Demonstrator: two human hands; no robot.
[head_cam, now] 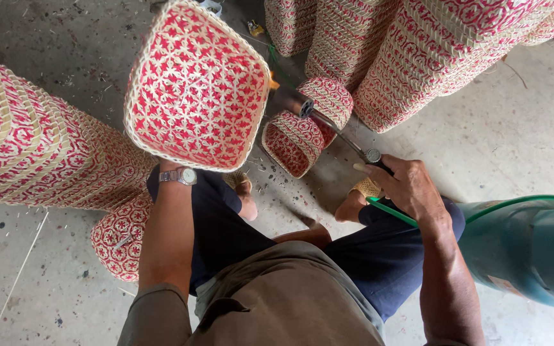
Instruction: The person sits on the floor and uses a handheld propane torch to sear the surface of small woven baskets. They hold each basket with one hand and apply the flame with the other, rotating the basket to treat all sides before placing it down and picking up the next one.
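The left hand (pixel 169 165) is gripping the red woven basket (pixel 197 86) while the right hand (pixel 405 186), beside the basket, is gripping a torch (pixel 338 131), probably singeing stray fibres.

You wear a khaki-olive short-sleeved shirt (pixel 283 301), its cloth loose over your middle and its sleeve ending above the left elbow. Your trousers (pixel 226 224) are dark navy and stop around the knee. On your left wrist sits a watch (pixel 179 175) with a silver metal band and a round pale dial. Your forearms are bare, and so is your left hand (pixel 169 165) and your right hand (pixel 405 186). Your feet look bare too.
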